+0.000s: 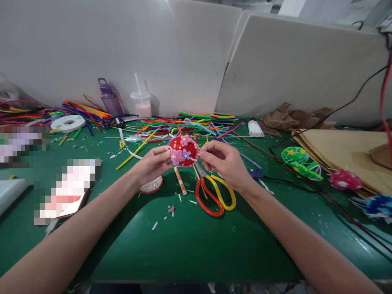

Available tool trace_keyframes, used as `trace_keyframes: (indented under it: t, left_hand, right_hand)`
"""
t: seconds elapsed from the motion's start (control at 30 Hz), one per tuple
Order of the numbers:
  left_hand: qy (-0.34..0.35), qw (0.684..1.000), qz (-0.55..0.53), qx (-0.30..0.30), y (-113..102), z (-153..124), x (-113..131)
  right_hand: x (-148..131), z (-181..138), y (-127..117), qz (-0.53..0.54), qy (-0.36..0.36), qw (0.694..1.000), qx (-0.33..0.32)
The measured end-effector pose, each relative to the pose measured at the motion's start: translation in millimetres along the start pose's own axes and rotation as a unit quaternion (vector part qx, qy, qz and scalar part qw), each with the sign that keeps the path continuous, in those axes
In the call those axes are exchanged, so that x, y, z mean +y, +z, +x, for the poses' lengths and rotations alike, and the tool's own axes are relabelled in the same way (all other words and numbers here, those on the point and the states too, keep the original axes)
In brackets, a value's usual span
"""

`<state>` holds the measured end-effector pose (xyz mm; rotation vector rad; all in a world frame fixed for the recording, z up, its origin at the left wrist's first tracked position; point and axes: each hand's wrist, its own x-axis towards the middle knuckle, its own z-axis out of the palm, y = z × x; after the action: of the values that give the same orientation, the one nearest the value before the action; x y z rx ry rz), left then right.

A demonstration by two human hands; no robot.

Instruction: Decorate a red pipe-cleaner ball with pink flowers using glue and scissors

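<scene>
A round red fuzzy ornament (190,152), trimmed with pink and purple flowers and small white beads, is held up above the middle of the table. My left hand (157,160) grips its left edge between thumb and fingers. At the opposite edge, my right hand (221,161) is closed in a pinch, touching the ornament near its beads. Scissors (211,196) with one red and one yellow handle lie beneath my right hand. Beside them are a short patterned stick (180,181) and a glittery silver disc (152,185) with a red rim, partly covered by my left hand.
Coloured pipe cleaners (190,125) are heaped across the back. Behind stand a purple bottle (110,98) and a cup with a straw (141,105). A blurred-out phone (69,190) lies left, a ribbon roll (67,122) beyond it. Fuzzy ornaments (345,179) and brown paper (333,151) lie right.
</scene>
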<state>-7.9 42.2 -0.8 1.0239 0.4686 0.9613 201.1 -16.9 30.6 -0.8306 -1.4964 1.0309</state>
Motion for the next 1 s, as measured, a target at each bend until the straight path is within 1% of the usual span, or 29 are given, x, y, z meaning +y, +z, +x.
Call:
trace_keyframes:
  t: [0.2, 0.37, 0.53, 0.67, 1.0]
  left_hand:
    - [-0.001, 1.0, 0.001, 0.005, 0.4, -0.1, -0.1]
    - [-0.003, 1.0, -0.003, 0.003, 0.7, 0.3, 0.4]
    - [-0.001, 1.0, -0.001, 0.005, -0.5, 0.2, -0.3]
    - [-0.001, 1.0, 0.005, 0.001, 1.2, 0.0, 0.3]
    - [0.007, 0.999, 0.039, 0.018, 4.5, -1.9, 3.2]
  right_hand:
    - [0.7, 0.2, 1.3, 0.053, 0.019, 0.998, -0.001]
    - [-2.2, -0.2, -1.1, 0.043, 0.035, 0.998, -0.018]
    - [-2.6, -1.5, -0.7, 0.042, 0.053, 0.998, -0.018]
    - [-1.4, -1.6, -0.1, 0.031, 0.045, 0.998, -0.01]
    - [-0.5, -0.7, -0.4, 0.011, 0.029, 1.0, 0.002]
